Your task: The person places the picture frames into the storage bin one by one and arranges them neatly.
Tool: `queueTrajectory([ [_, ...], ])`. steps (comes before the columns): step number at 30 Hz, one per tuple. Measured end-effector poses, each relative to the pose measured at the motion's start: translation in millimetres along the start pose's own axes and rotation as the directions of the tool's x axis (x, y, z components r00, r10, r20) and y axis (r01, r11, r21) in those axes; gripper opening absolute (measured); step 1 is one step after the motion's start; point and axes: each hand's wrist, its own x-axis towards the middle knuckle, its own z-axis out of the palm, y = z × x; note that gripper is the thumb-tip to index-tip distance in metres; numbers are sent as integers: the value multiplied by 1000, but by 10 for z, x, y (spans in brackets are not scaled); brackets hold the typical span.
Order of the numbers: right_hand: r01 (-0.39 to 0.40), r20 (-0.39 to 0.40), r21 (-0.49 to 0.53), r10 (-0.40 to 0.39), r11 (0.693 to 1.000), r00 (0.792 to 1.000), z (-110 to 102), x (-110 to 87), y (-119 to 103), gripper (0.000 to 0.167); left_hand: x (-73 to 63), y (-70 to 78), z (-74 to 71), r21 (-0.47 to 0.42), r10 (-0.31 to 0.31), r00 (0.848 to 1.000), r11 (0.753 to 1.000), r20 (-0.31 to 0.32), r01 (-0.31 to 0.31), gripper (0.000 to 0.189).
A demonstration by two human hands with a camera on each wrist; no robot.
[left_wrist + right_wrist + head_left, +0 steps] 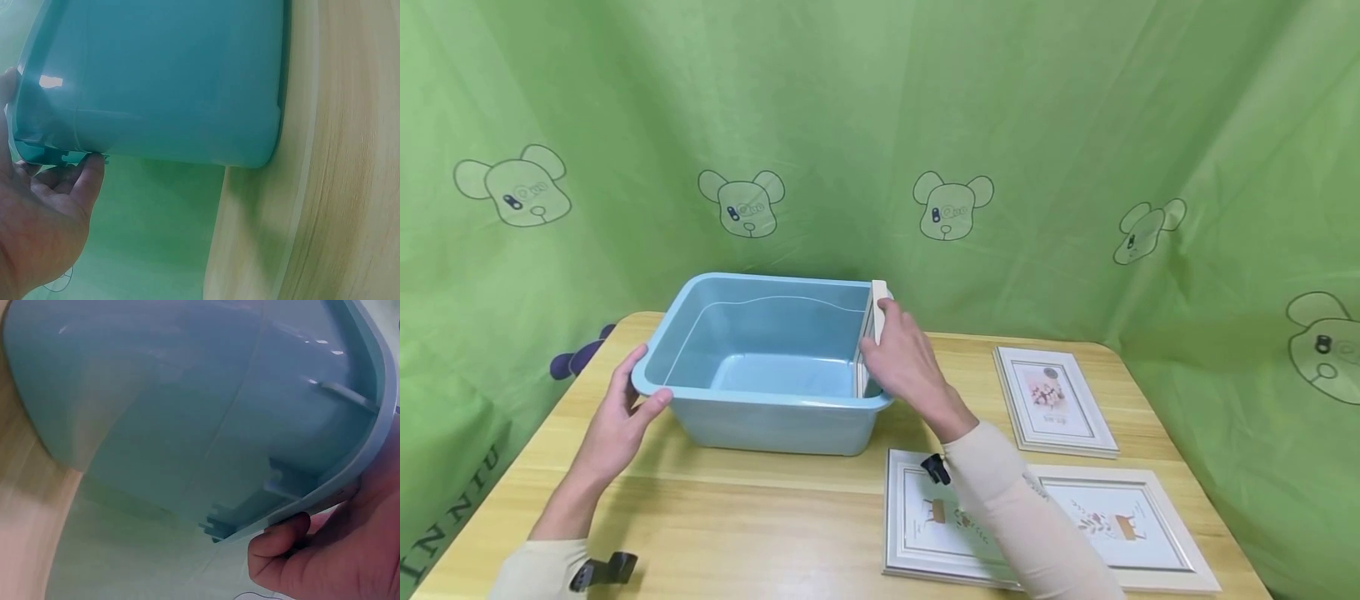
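A light blue plastic basin [767,429] sits on the wooden table. My left hand [613,429] grips its rim at the near left corner, thumb towards the front; from the left wrist, that hand [47,219] shows under the basin's lip [175,81]. Upright against the basin's right inner wall stands a white picture frame [879,292]. My right hand [906,354] holds this frame by its upper edge, thumb on the inner side. In the right wrist view the hand [331,556] has curled fingers at the basin's rim [384,375], and the frame is mostly hidden.
A small white frame with a flower picture [1048,400] lies flat at the right. Nearer, a larger white frame [1120,521] lies partly under the right forearm, as does the frame end [936,521] left of the sleeve. Green cloth [850,100] hangs close behind the table.
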Motion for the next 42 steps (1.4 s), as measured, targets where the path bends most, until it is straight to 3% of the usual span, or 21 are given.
queueTrajectory([
  [13,-29,-40,-37,28,999,999,3,-48,-122,66,13,2,3,-22,26,1000,999,-5,-26,75],
  [32,104,-116,-167,-124,980,986,99,-94,-98,49,21,1,10,-37,25,1000,999,-5,-25,75],
  [36,91,-110,-135,-106,987,988,102,-100,-105,50,23,-2,8,-31,21,1000,999,-2,-21,74],
  [42,61,-75,-76,-67,995,995,84,-127,-100,65,14,-16,9,-22,16,1000,1000,-5,-16,73],
])
